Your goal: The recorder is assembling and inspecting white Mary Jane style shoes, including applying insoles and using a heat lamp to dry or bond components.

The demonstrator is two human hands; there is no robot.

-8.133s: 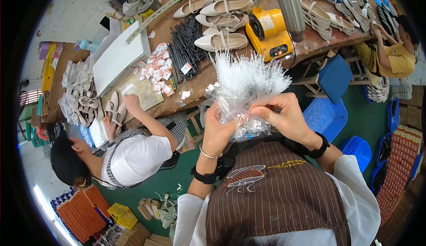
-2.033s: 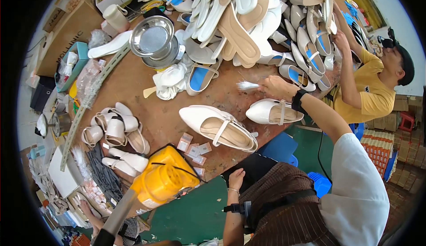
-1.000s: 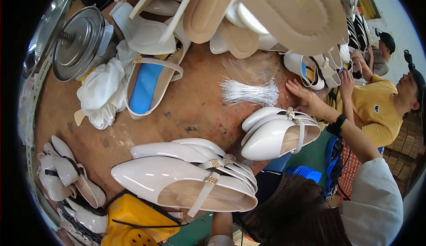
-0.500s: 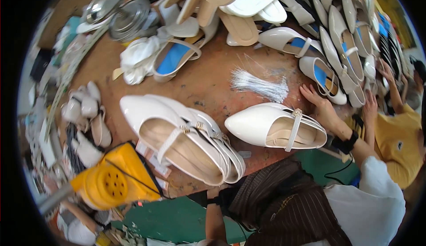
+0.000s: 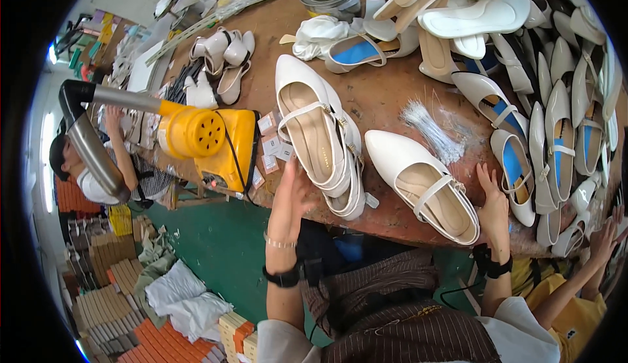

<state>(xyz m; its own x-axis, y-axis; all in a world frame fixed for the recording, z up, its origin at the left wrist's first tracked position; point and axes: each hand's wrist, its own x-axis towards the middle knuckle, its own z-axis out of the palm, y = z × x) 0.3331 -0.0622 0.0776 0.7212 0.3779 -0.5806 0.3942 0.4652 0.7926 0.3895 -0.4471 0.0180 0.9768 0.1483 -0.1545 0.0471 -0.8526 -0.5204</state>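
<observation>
A worn brown wooden workbench (image 5: 386, 111) fills the view above a green floor. At its near edge the left hand (image 5: 291, 193) is spread wide, fingers touching the heel end of a stacked pair of glossy white pointed strap shoes (image 5: 320, 140), whose long axis runs away from the person, toes toward the far edge. The right hand (image 5: 494, 199), fingers loosely spread, rests beside a single white pointed strap shoe (image 5: 425, 183) lying diagonally, toe far-left. Beyond it lies a bundle of thin clear plastic ties (image 5: 432, 127).
</observation>
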